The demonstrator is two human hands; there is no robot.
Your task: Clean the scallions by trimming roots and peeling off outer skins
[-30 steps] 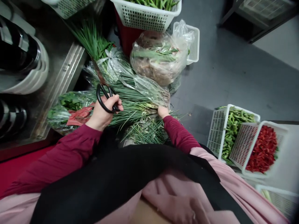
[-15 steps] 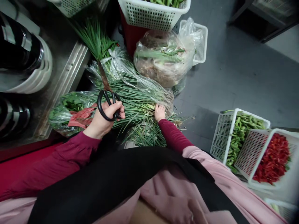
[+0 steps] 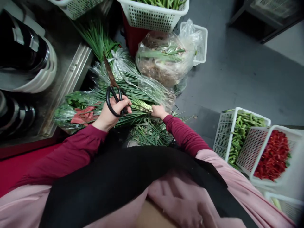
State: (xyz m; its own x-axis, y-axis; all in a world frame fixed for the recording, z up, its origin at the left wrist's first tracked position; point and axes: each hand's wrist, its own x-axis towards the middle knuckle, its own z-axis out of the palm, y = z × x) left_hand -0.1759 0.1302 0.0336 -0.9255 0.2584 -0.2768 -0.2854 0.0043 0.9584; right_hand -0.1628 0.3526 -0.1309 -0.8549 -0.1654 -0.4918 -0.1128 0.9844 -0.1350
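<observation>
My left hand (image 3: 110,112) is closed through the black handles of a pair of scissors (image 3: 111,74), whose long rusty blades point away from me. My right hand (image 3: 159,111) grips a small bunch of scallions (image 3: 142,105) by the pale root end. The bunch's green leaves run left, behind my left hand. Beneath it lies a large heap of scallions (image 3: 133,88), partly covered by a clear plastic bag (image 3: 156,90). Nearer my body sits a pile of loose green trimmings (image 3: 149,134).
A knotted clear bag of vegetables (image 3: 163,60) stands ahead, beside a white basket (image 3: 152,19) of green pods. On the right are baskets of green beans (image 3: 249,122) and red chillies (image 3: 273,155). A metal ledge (image 3: 68,84) with white buckets (image 3: 45,77) borders the left.
My right hand has gone from lying over the scallions' root ends to gripping a small bunch. My left hand, with the scissors, has moved slightly right in the view.
</observation>
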